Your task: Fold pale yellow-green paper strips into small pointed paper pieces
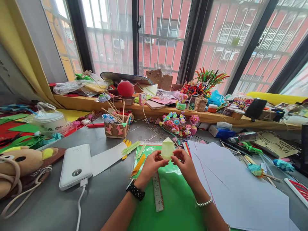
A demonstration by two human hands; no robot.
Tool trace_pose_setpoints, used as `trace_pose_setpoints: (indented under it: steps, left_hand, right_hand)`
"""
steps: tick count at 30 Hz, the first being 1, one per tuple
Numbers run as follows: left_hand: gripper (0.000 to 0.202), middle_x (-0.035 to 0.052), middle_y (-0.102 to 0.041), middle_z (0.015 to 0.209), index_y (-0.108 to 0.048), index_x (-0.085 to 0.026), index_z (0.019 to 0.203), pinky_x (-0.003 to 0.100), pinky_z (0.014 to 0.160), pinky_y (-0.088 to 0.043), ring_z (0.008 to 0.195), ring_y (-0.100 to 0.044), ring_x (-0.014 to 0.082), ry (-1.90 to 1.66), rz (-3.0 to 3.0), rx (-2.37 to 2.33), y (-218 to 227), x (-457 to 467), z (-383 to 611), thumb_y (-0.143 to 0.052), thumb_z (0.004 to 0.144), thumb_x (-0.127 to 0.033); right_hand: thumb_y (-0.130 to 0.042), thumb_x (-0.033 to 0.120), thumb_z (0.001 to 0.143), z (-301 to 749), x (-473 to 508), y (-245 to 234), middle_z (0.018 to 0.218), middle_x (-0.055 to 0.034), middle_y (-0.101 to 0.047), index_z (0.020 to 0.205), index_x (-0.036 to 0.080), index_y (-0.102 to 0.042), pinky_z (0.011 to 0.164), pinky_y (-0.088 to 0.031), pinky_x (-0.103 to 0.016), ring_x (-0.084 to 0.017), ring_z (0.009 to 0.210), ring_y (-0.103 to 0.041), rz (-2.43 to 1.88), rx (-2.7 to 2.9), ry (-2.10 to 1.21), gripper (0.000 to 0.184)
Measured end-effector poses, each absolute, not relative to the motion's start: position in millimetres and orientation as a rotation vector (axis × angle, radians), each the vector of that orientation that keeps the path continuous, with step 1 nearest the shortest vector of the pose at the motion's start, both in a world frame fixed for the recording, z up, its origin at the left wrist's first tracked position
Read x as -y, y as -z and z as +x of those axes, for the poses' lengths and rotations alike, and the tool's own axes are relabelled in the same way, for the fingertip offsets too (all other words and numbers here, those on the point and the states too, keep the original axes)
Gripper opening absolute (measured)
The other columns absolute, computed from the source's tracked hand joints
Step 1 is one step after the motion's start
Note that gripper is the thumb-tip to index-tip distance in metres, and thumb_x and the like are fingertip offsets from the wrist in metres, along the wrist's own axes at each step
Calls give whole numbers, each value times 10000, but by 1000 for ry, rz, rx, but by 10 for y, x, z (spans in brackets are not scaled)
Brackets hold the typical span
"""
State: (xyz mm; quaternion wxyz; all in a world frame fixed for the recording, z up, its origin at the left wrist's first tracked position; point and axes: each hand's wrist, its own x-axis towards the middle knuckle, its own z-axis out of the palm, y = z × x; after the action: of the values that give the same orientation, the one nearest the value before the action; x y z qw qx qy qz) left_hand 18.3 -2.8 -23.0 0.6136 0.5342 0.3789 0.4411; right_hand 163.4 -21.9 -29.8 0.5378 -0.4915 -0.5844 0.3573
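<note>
A pale yellow-green piece of folded paper (167, 148) with a pointed top is held up between my two hands. My left hand (154, 163) pinches its lower left side, and my right hand (182, 160) pinches its lower right side. Below them lies a green sheet (173, 205) with a glossy cover. A ruler (158, 194) rests on the sheet under my left hand. Left of my left hand are a folded orange paper strip (139, 165) and folded light green strips (130, 148).
Left stand a white power bank (75, 166) with a cable and a cardboard box (116, 130) of sticks. White paper sheets (240, 183) spread at right. Crocheted flowers (176, 123) sit beyond my hands. A crowded ledge (96, 105) runs below the window.
</note>
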Motion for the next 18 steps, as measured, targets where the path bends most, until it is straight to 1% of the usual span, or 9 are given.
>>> trace_pose_setpoints:
  steps: [3,6,9,14,18]
  left_hand:
    - [406,31,-609,696,-534,-126,872,250,598,-437,638,-566,143,-1031,1214,-872,223,33,179,-689,523,-263]
    - [417,24,-606,678,-528,-128,877,258,611,-441,641,-572,146,-1029,1202,-871,221,42,179,-693,520,-266]
    - [419,19,-603,663,-516,-127,889,260,624,-441,642,-575,143,-1019,1190,-866,219,51,181,-689,531,-260]
    - [437,18,-604,654,-509,-126,891,250,596,-437,620,-579,142,-998,1178,-841,213,50,184,-697,519,-257]
    - [447,15,-608,643,-502,-132,888,269,618,-444,614,-587,145,-983,1161,-857,219,49,180,-702,509,-260]
  right_hand:
    - [-567,413,650,1647,193,328,767,-44,-549,816,164,-476,542,-454,-275,-160,640,-559,-1216,1339,-841,313]
    - [-529,434,674,1641,198,321,685,-35,-554,717,149,-521,550,-443,-275,-160,623,-547,-1230,1429,-862,288]
    - [-498,422,703,1625,227,284,612,-21,-537,651,146,-541,518,-415,-251,-143,573,-512,-1242,1505,-831,284]
    - [-493,406,710,1609,257,259,569,-11,-524,614,159,-526,470,-380,-232,-131,520,-474,-1289,1510,-743,267]
    - [-481,406,719,1606,255,272,539,-12,-523,585,164,-513,447,-362,-231,-130,495,-458,-1329,1546,-674,277]
